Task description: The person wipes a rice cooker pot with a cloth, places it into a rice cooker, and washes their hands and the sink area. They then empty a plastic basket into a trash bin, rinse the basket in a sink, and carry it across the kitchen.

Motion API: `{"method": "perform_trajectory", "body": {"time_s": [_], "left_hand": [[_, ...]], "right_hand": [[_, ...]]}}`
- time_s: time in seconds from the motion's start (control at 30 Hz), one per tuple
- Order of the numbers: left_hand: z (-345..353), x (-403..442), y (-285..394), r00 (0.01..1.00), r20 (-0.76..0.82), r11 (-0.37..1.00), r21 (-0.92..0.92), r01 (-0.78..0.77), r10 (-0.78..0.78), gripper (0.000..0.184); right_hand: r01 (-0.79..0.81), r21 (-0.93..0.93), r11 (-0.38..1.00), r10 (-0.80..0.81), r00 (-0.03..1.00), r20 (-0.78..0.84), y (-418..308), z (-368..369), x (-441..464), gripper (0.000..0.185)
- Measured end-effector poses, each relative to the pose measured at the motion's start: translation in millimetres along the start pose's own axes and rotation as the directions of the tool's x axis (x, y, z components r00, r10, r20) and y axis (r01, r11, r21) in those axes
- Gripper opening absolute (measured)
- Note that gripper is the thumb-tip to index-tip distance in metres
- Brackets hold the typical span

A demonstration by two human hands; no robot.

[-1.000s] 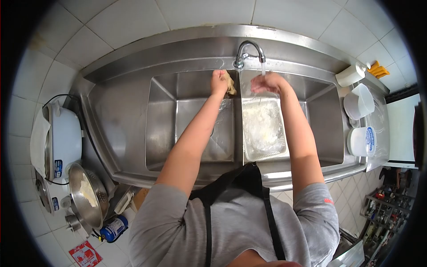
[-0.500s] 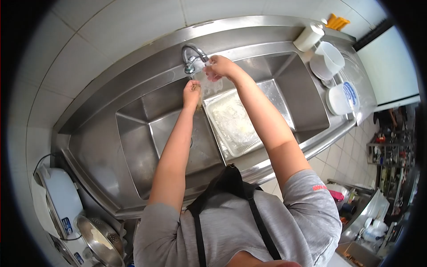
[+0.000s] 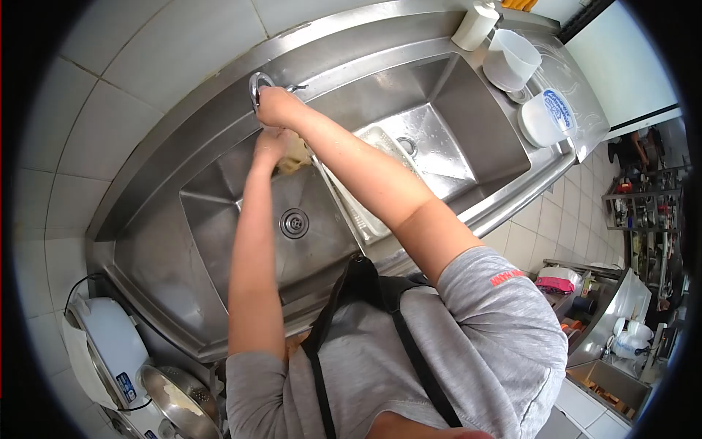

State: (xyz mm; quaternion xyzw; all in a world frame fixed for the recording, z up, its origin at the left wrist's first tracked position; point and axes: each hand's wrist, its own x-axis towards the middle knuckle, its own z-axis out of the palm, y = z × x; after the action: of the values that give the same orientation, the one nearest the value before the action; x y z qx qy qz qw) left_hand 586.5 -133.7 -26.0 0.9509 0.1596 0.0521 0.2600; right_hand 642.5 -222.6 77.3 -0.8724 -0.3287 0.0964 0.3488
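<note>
My right hand (image 3: 280,107) is closed at the end of the curved chrome faucet (image 3: 257,82), its fingertips mostly hidden behind the knuckles. Just below it, over the back of the left basin (image 3: 248,252), my left hand (image 3: 271,145) is closed on a wet-looking yellowish cloth (image 3: 294,156) that hangs to its right. Part of the cloth is hidden by the hand. A pale rectangular plastic tray (image 3: 376,139) sits in the right basin along the divider, partly covered by my right forearm.
The left basin has a round drain (image 3: 295,223). On the right ledge stand a white bottle (image 3: 475,28), a clear plastic jug (image 3: 511,61) and a white tub with blue print (image 3: 545,121). A metal colander (image 3: 179,399) lies at lower left, near a light-blue lidded container (image 3: 113,344).
My view has shifted. Both hands have moved left, from above the divider to over the left basin. The faucet spout has swung left with my right hand, and the left basin's drain now shows.
</note>
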Motion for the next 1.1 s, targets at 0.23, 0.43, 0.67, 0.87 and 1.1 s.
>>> {"method": "perform_trajectory", "body": {"time_s": [0.23,0.43,0.67,0.87,1.1], "left_hand": [[-79,-25,-5,0.910,0.329,0.837,-0.546,-0.037,0.255,0.018],[-111,-59,-55,0.933,0.301,0.814,-0.581,0.015,0.197,0.020],[-56,-67,-63,0.972,0.235,0.907,-0.406,0.115,-0.018,0.045],[9,-46,-2,0.924,0.245,0.479,-0.799,0.364,-0.294,0.044],[-36,-34,14,0.993,0.117,0.479,-0.871,0.105,-0.005,0.049]], "right_hand": [[-0.245,0.765,0.596,0.089,0.967,0.240,62,71,-27,0.049],[0.062,0.430,0.900,-0.243,0.893,0.380,98,72,-18,0.043],[0.099,0.406,0.909,-0.207,0.950,0.233,72,83,-1,0.029],[-0.090,0.801,0.592,0.033,0.996,0.088,63,79,1,0.016],[-0.327,0.920,0.214,0.301,0.918,0.256,87,74,-11,0.039]]}}
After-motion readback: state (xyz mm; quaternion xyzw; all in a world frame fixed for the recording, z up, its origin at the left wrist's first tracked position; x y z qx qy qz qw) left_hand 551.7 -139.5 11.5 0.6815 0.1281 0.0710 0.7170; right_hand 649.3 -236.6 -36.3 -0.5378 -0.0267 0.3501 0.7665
